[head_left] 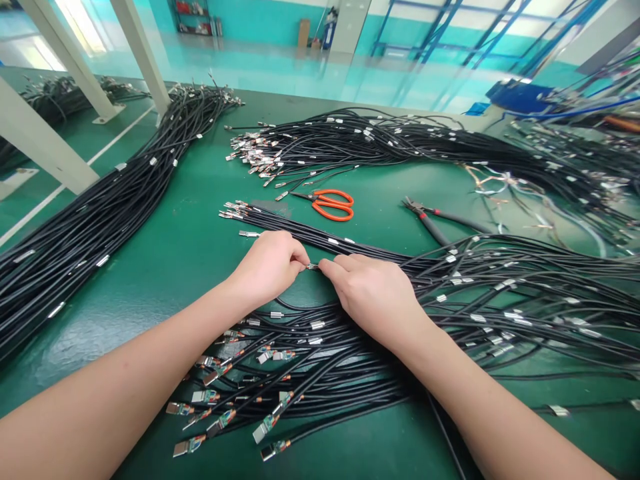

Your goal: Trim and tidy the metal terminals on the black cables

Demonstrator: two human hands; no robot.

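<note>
Between the fingertips of both hands is the small metal end of a black cable [312, 267]. My left hand [273, 267] pinches it from the left, thumb and finger pressed together. From the right, my right hand [373, 293] pinches the same cable end; most of the part in its fingers is hidden. Below them lies a spread of black cables [345, 363] whose left ends carry bare metal plugs on small green circuit boards [267, 423]. Just beyond the hands runs a narrow bundle of cables [300, 230] with exposed metal ends.
Orange-handled scissors [333, 205] and cutting pliers [435, 217] lie beyond the hands on the green tabletop [200, 267]. A thick cable bundle [125, 180] crosses the left side, near pale metal posts [143, 53]. Another bundle [380, 140] lies along the back, with loose wires [505, 183] at right.
</note>
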